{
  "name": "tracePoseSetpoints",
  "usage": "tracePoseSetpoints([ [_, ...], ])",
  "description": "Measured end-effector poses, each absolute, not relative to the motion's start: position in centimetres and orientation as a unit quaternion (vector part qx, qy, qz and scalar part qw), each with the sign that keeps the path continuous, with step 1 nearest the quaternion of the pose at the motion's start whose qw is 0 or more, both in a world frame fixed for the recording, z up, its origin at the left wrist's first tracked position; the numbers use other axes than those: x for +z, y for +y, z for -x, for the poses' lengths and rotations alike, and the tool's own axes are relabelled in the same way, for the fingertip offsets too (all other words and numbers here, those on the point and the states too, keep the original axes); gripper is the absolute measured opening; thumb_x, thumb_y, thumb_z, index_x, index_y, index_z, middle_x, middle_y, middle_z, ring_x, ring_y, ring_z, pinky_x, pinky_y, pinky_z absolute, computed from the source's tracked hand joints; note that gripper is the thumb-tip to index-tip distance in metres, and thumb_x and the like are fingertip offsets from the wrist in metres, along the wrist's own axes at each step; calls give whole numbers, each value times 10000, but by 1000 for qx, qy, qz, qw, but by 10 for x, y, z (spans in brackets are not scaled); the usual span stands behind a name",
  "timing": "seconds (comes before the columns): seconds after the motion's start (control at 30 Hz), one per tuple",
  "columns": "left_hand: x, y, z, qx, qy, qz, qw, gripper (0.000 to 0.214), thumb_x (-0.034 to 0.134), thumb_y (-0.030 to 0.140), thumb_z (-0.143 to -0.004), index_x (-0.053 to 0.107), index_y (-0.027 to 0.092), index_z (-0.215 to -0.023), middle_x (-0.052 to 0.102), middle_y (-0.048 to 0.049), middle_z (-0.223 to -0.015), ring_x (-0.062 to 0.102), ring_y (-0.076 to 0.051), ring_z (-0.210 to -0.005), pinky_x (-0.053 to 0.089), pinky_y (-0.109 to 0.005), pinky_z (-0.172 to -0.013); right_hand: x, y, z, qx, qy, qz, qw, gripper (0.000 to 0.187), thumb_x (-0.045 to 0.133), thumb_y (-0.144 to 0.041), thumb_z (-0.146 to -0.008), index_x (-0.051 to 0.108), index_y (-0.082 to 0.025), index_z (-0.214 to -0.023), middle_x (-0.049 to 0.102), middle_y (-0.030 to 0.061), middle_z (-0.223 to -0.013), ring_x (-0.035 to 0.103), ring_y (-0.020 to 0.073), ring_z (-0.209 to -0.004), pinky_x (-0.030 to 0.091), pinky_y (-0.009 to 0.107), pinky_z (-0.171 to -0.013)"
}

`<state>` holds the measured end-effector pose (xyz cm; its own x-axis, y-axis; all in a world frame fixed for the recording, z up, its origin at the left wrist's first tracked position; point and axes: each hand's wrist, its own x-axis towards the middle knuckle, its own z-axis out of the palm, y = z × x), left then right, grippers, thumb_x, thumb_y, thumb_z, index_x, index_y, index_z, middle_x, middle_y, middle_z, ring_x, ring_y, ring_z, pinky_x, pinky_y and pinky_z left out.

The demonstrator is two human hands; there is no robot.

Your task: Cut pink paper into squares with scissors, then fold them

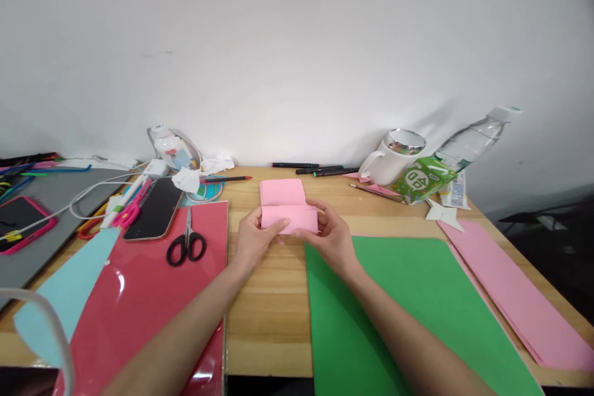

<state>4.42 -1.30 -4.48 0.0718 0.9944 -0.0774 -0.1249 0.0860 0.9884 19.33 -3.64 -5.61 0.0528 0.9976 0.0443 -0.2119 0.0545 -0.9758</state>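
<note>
Between my two hands is a folded piece of pink paper (290, 221), raised a little above the wooden table. My left hand (257, 232) pinches its left end, thumb on the front face. At the right end my right hand (328, 233) grips it, thumb along the lower edge and fingers behind. Just beyond it lies a small stack of pink paper (281, 190), its near edge hidden by the held piece. Black-handled scissors (187, 241) rest on the red sheet pack (148, 297), left of my left hand. Green paper (399, 297) spreads under my right forearm.
A white mug (390, 158), a green snack packet (423, 179) and a tilted water bottle (473, 139) stand at the back right. Several black pens (325, 170) lie along the wall. Phones (155, 210), cables and pink scissors (132, 205) crowd the left. Long pink sheets (520, 297) lie right.
</note>
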Motion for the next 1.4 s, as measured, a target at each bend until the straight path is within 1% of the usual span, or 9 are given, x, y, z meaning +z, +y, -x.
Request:
tracePoseSetpoints([
  [0.13, -41, -16, -46, 483, 470, -475, 567, 364, 766, 276, -584, 652, 137, -900, 662, -16, -738, 541, -104, -540, 425, -194, -411, -58, -35, -194, 514, -433, 452, 587, 583, 773, -290, -577, 520, -184, -1091, 688, 64, -942, 648, 201, -844, 529, 357, -769],
  [0.3, -40, -16, -46, 491, 468, -457, 576, 335, 778, 276, -560, 666, 137, -843, 670, -11, -703, 546, -106, -528, 414, -198, -417, -58, -35, -194, 521, -423, 455, 585, 587, 782, -303, -565, 528, -182, -1080, 696, 55, -894, 655, 203, -815, 531, 351, -749],
  [0.43, -41, -16, -45, 496, 438, -437, 609, 364, 791, 266, -547, 664, 146, -866, 701, -23, -796, 607, -135, -628, 513, -246, -539, -57, -36, -192, 546, -396, 454, 582, 612, 804, -287, -521, 541, -160, -1059, 701, 69, -897, 660, 209, -809, 519, 343, -752],
  [0.6, -44, -16, -45, 504, 427, -419, 623, 324, 798, 240, -546, 678, 134, -828, 714, -29, -774, 639, -159, -679, 550, -288, -628, -55, -36, -191, 552, -371, 467, 583, 587, 816, -297, -490, 569, -147, -1001, 704, 77, -882, 657, 214, -816, 515, 337, -753],
  [0.73, -44, -17, -47, 508, 435, -404, 624, 292, 796, 258, -555, 701, 131, -800, 723, -42, -777, 646, -166, -661, 560, -296, -601, -56, -36, -190, 544, -384, 467, 581, 526, 817, -327, -489, 604, -146, -935, 709, 74, -865, 657, 215, -790, 519, 339, -737],
  [0.93, -42, -17, -50, 504, 443, -388, 632, 272, 794, 256, -562, 712, 120, -783, 726, -52, -765, 652, -163, -634, 569, -283, -567, -57, -37, -189, 554, -385, 467, 572, 356, 758, -372, -594, 666, -138, -846, 711, 68, -862, 645, 209, -764, 522, 347, -715],
  [1.07, -43, -17, -49, 504, 435, -393, 634, 283, 794, 275, -568, 716, 119, -791, 724, -55, -759, 655, -165, -625, 573, -282, -553, -55, -38, -188, 556, -366, 477, 574, 333, 754, -381, -601, 688, -136, -815, 711, 59, -808, 635, 202, -737, 518, 344, -699],
  [1.23, -44, -17, -48, 515, 435, -399, 621, 312, 748, 386, -621, 719, 126, -793, 715, -49, -742, 650, -174, -611, 553, -273, -474, -55, -38, -187, 563, -365, 478, 567, 324, 758, -392, -590, 689, -138, -779, 708, 55, -784, 624, 198, -704, 511, 330, -648],
  [1.4, -45, -16, -48, 514, 440, -404, 615, 307, 750, 390, -616, 723, 128, -773, 708, -46, -718, 642, -177, -608, 538, -274, -464, -56, -38, -188, 562, -364, 478, 568, 308, 752, -385, -599, 696, -133, -768, 707, 53, -762, 614, 189, -687, 496, 314, -632],
])
